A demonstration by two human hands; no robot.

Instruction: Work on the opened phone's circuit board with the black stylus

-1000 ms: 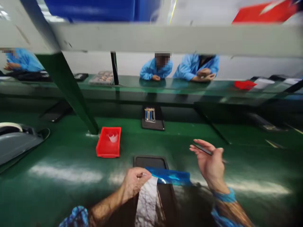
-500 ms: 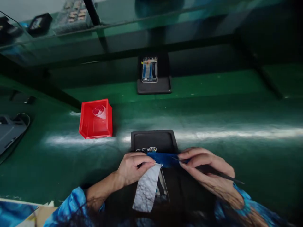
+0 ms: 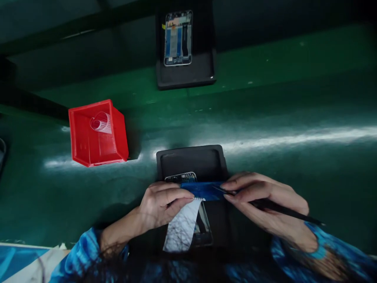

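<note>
Red bin left of the black tray; left hand grasps the blue tape and white strip above the phone in the tray; right hand has come down to the tape, clenching tweezers

left hand on blue tape, black tweezers in right hand

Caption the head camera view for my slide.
Left hand pinches a blue film strip over a phone in a black tray; right hand holds tweezers at the strip.
</note>
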